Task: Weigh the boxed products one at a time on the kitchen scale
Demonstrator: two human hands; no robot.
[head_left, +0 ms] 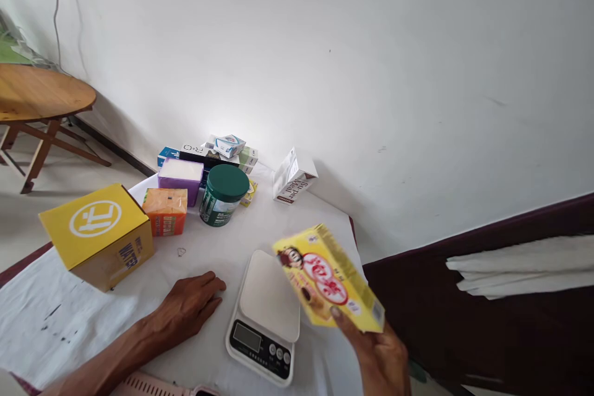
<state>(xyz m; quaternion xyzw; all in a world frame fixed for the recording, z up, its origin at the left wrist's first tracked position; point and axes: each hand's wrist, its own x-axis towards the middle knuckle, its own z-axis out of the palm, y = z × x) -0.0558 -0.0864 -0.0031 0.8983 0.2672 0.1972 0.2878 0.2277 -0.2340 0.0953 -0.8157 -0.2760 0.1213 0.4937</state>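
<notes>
My right hand (378,356) grips a yellow snack box (327,278) with red and white print, holding it tilted in the air above the right edge of a white kitchen scale (266,315). The scale's platform carries nothing. My left hand (190,306) lies flat on the white table cover (60,315) just left of the scale, fingers stretched and holding nothing.
A big yellow box (99,235) stands at the left. Behind it sit an orange pack (166,210), a purple box (180,178), a green-lidded jar (223,193), several small boxes (218,151) and a tipped white carton (293,176). A pink basket rim (148,387) shows in front, a wooden table (37,96) far left.
</notes>
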